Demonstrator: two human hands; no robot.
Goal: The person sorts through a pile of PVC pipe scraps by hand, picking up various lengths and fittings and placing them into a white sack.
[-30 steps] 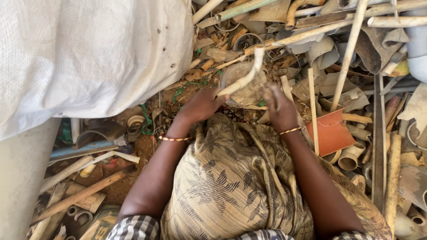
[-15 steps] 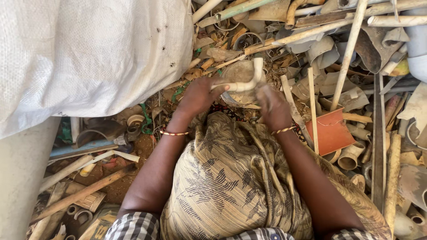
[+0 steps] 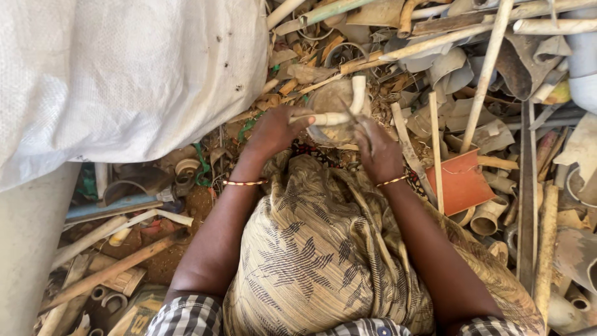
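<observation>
Hands hold a bent cream pipe piece above the lap, over the scrap pile. Left hand grip is closed around its horizontal end. Right hand grip pinches its bend. White sack lies left.

**Hemmed in by scrap**

Your only open room is above your patterned cloth lap. The large white woven sack walls your left; heaped dusty plastic pipe offcuts and an orange flat plastic piece crowd ahead and right.
</observation>
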